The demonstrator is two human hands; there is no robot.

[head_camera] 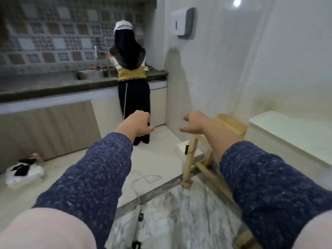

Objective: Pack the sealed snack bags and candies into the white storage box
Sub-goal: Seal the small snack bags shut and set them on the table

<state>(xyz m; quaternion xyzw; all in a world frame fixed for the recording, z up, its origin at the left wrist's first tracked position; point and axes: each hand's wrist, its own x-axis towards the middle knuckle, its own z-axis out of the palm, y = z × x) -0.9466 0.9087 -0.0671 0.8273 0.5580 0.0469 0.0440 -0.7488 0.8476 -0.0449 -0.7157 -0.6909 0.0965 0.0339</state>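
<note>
Both my arms, in blue speckled sleeves, stretch forward in the air above the floor. My left hand (138,125) hangs with its fingers loosely curled and holds nothing. My right hand (194,124) is held level with it, fingers drooping and thumb out, also with nothing in it. No snack bags or candies are in view. A white box-like surface (291,135) stands at the right, beyond my right arm; whether it is the storage box I cannot tell.
A person (132,78) stands with their back to me at the kitchen counter (53,87) by the sink. A wooden stool (201,159) stands under my right arm, next to a small white box (180,150). A thin cable (145,178) lies on the floor.
</note>
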